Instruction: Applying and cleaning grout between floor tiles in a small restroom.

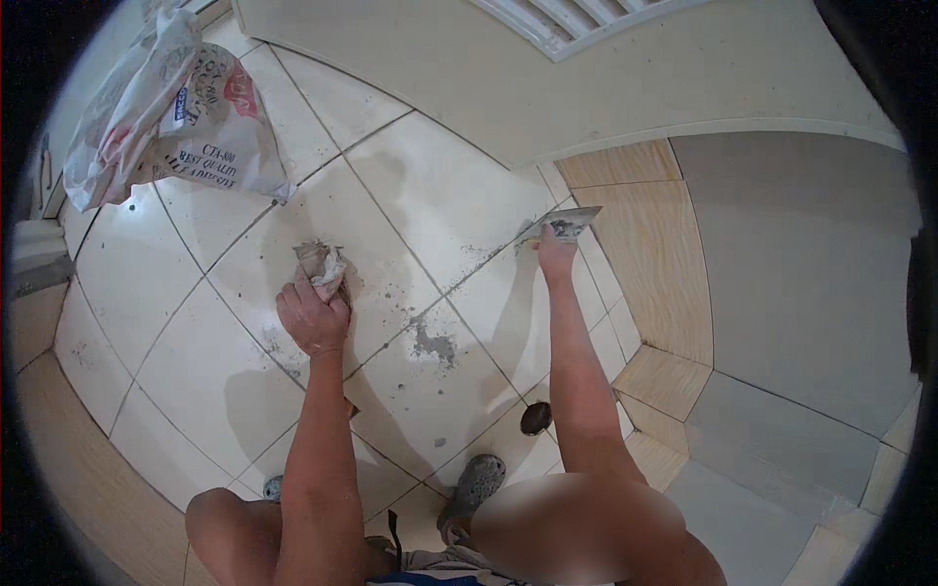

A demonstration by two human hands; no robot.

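White tiles with dark joints make up the floor [391,225], speckled with grey crumbs, and a grey smear [435,347] lies near the middle. A pale panel [410,49] with a white vent [586,20] stands at the far side; to the right, wood-look tiles [650,254] border large grey tiles [801,264]. The left hand [315,314] is clamped on a crumpled, dirty whitish cloth [330,273], just above or on the floor; I cannot tell which. The right hand [557,256] is closed on a trowel [572,222], its handle hidden, its grey-smeared blade beside the wood-look tiles. A white printed bag [215,137] sits at the upper left. A dark round thing [535,418] lies near a grey shoe [479,481].
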